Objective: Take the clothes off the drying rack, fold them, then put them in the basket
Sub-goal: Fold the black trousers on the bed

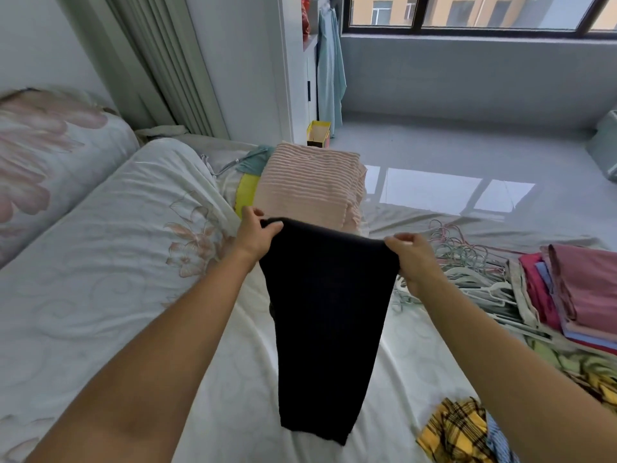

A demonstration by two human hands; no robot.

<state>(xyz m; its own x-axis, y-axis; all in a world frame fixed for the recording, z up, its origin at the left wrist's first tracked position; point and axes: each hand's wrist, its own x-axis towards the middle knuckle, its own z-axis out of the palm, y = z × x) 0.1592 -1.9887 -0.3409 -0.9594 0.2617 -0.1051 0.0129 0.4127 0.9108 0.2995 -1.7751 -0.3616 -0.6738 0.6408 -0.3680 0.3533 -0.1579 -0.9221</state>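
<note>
A black garment (325, 315) hangs lengthwise over the bed, held up by its top edge. My left hand (255, 233) pinches the left top corner and my right hand (412, 259) pinches the right top corner. Its lower end reaches the white bed sheet (233, 379). Beyond it lies a folded pink striped cloth (310, 182) on top of something yellow (245, 192); I cannot tell if that is the basket.
A pile of plastic hangers (467, 272) lies right of my right hand. Folded pink and red clothes (574, 292) are stacked at the right edge. A yellow plaid garment (450, 432) lies at the lower right. A flowered quilt (100, 245) fills the left. Glossy floor lies beyond the bed.
</note>
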